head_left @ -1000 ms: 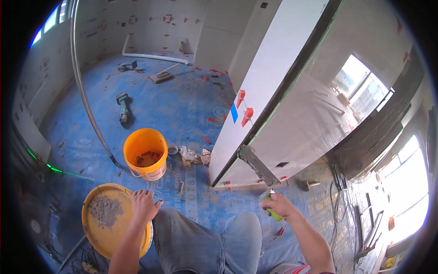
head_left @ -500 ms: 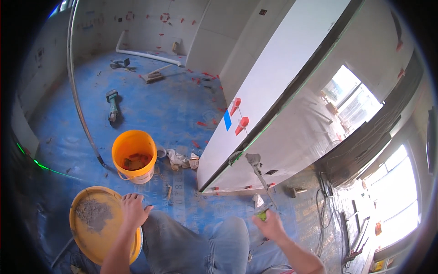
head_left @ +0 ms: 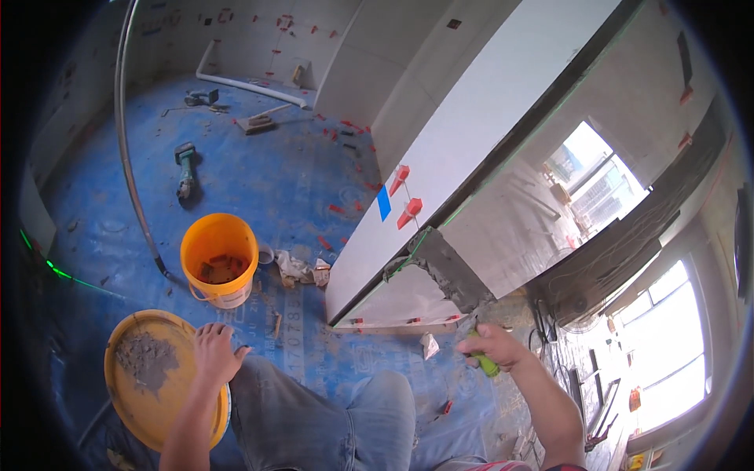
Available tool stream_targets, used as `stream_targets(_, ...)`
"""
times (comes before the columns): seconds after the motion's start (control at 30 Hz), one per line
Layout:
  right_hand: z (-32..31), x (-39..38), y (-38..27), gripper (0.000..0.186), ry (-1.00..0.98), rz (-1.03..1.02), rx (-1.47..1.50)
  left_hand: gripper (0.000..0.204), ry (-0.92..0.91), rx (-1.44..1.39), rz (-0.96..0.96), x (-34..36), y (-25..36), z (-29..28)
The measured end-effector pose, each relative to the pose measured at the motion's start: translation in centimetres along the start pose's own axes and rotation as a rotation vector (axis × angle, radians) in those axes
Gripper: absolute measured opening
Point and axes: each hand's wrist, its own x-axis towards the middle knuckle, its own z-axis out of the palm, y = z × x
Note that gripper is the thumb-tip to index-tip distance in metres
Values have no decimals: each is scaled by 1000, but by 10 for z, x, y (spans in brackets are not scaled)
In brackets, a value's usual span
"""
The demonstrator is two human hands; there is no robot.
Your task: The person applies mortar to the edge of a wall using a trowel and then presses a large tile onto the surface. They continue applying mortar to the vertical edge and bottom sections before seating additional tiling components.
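Observation:
My left hand (head_left: 217, 359) grips the rim of a round yellow lid (head_left: 129, 391) with a patch of grey mortar (head_left: 149, 361) on it, beside my jeans-clad knee. My right hand (head_left: 496, 349) is closed on the green handle of a metal trowel (head_left: 459, 279); its wide, mortar-coated blade lies against the lower face of the glossy tiled panel (head_left: 510, 220), at the dark joint along the white column (head_left: 440, 141). Grey mortar sits along that joint near the blade. Red levelling wedges (head_left: 408, 212) and a blue tape strip (head_left: 384, 204) are on the white face.
A yellow bucket (head_left: 204, 243) holding red pieces stands on blue floor sheeting beside a long metal rod (head_left: 133, 188). Behind lie a cordless power tool (head_left: 185, 173) and a white pipe (head_left: 251, 90). Cables (head_left: 538, 330) and metal lengths lie at the right near a bright window.
The trowel blade has turned from edge-on to broadside and moved up along the panel's joint, with more grey mortar showing there. The view has shifted slightly; my left hand stays on the lid.

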Motion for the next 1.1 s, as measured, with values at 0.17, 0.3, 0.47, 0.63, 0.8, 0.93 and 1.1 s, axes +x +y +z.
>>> stream_targets(0.17, 67, -30, -19, 23, 68, 41, 269, 46, 23, -22, 2, -1, -2, 2)
stream_targets(0.3, 83, -52, -6, 24, 149, -35, 305, 45, 52, -22, 13, -2, -1, -1)
stream_targets(0.47, 36, -65, -2, 23, 200, -208, -51, 45, 38, -38, -6, -1, -1, 2)
stream_targets(0.63, -4, -37, -21, 19, 31, -405, -214, 46, 18, -33, -23, -2, -3, 3)
stream_targets(0.8, -10, -12, -12, 28, 176, -331, -134, 46, -3, -52, -6, -1, -1, -3)
stream_targets(0.93, 1, -1, -5, 27, 147, -422, -27, 46, 2, -48, -12, -2, -1, -3)
stream_targets(1.1, 37, 2, 14, 25, 307, -452, 120, 46, -3, -47, -40, -4, -3, -6)
